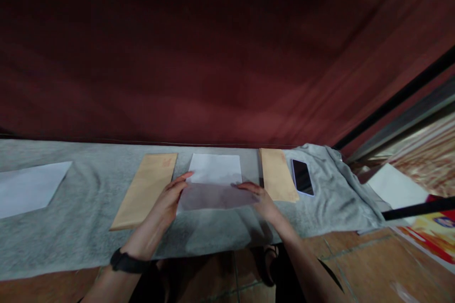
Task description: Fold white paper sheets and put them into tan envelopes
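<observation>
A white sheet of paper (215, 169) lies in front of me on the grey cloth, its near part folded up and in shadow. My left hand (175, 192) grips the left edge of the paper, thumb and fingers closed on it. At the right edge, my right hand (258, 197) has its fingers pressed on the same paper. A brown envelope (147, 189) lies just left of my left hand. To the right of my right hand lies a stack of brown envelopes (279, 175).
A phone (303, 177) with a dark screen lies right of the envelope stack. More white paper (31, 187) is at the far left of the cloth-covered table (88, 241). A dark red curtain (213, 80) hangs behind. Black bars (398, 99) stand at the right.
</observation>
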The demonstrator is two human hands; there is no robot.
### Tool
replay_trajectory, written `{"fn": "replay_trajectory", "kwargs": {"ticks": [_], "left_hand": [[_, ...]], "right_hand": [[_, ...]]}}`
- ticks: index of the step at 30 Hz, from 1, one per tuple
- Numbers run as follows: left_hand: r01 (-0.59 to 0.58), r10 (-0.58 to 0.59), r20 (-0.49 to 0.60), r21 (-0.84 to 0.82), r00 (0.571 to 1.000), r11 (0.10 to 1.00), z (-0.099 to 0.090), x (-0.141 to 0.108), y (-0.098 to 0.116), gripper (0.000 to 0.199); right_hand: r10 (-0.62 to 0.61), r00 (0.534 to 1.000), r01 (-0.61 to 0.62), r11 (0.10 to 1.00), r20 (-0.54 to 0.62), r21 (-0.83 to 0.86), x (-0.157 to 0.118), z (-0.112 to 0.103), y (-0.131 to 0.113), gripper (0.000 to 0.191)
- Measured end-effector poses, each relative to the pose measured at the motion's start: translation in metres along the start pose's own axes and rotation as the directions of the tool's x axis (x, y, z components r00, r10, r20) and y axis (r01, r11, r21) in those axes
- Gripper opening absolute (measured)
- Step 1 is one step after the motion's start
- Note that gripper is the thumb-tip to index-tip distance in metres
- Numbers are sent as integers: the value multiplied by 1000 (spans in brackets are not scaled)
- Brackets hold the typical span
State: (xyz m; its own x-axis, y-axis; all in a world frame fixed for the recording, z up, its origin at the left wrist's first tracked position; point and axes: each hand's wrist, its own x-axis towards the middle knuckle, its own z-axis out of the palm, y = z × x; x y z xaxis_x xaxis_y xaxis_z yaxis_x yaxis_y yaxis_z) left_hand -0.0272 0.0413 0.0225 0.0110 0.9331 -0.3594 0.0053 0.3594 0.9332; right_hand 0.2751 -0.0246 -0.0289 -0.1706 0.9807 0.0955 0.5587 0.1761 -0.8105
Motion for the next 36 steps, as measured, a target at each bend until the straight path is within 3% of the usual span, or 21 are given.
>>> {"fn": "replay_trajectory", "kwargs": {"ticks": [3,7,13,18,22,27,32,34,36], "left_hand": [[21,-15,49,-122,999,992,1,9,0,34],[115,-105,87,-123,991,986,0,21,-6,27],[16,-17,3,139,1000,990,1,25,-20,39],[5,1,-23,282,1000,959,4,39,-31,29],[3,23,-59,405,998,915,3,46,-39,51],[-126,122,62,762,991,635,2,35,-36,61],[-108,183,48,935,982,338,6,18,-21,54],[-138,314,59,962,948,236,13,15,-20,49],[-243,439,146,955,886,172,25,16,-25,48]], "right_hand": [[175,975,-179,984,-135,-21,12,8,-2,32],[200,945,-217,975,-258,-43,26,15,4,31],[245,927,-298,941,-283,-162,37,22,12,20],[288,909,-391,840,-301,-378,32,30,8,46],[138,928,-316,781,-345,-539,28,33,1,50],[-74,961,-70,866,-265,-496,32,50,-9,49],[-83,981,-7,888,-176,-459,39,76,-17,50],[-78,984,-7,884,-162,-467,44,82,-19,49],[-77,986,-1,883,-148,-469,51,86,-22,48]]}}
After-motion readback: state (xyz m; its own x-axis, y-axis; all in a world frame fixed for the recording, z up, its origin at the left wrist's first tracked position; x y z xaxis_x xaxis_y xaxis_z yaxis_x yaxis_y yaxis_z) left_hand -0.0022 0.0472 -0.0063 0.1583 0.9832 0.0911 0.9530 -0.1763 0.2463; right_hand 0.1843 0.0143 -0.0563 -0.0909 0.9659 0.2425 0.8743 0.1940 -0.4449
